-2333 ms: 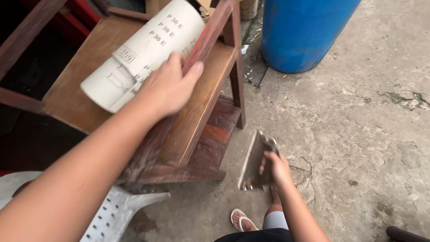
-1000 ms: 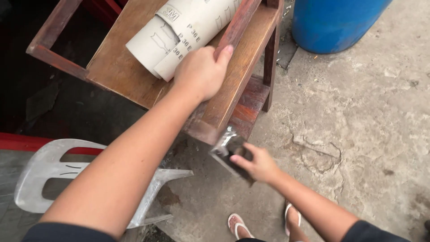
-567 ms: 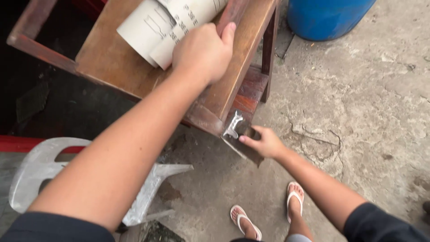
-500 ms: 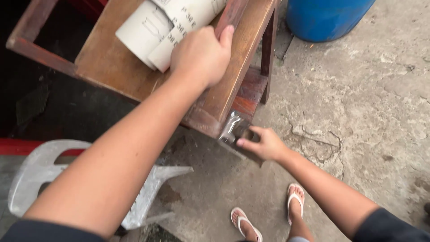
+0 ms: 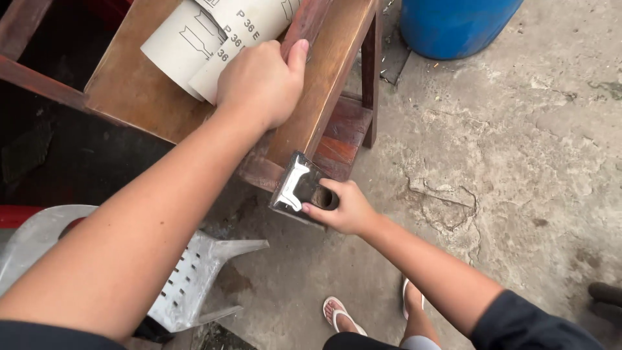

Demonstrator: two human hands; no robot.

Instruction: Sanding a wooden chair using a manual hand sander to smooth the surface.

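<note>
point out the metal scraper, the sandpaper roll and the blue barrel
flat metal scraper (image 5: 293, 188), head view, on its shiny blade
pale sandpaper roll (image 5: 194, 48), head view, on its outer wrap
blue plastic barrel (image 5: 453, 26), head view, on its side wall

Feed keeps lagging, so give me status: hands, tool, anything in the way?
Left hand gripping wooden chair rail. Right hand holds metal scraper against rail's end. Sandpaper roll on seat; grey plastic chair close below.

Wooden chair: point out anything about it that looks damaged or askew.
The wooden chair lies tipped over on the concrete, steadied by the left hand. Its finish looks worn and patchy near the scraper held in the right hand.
</note>
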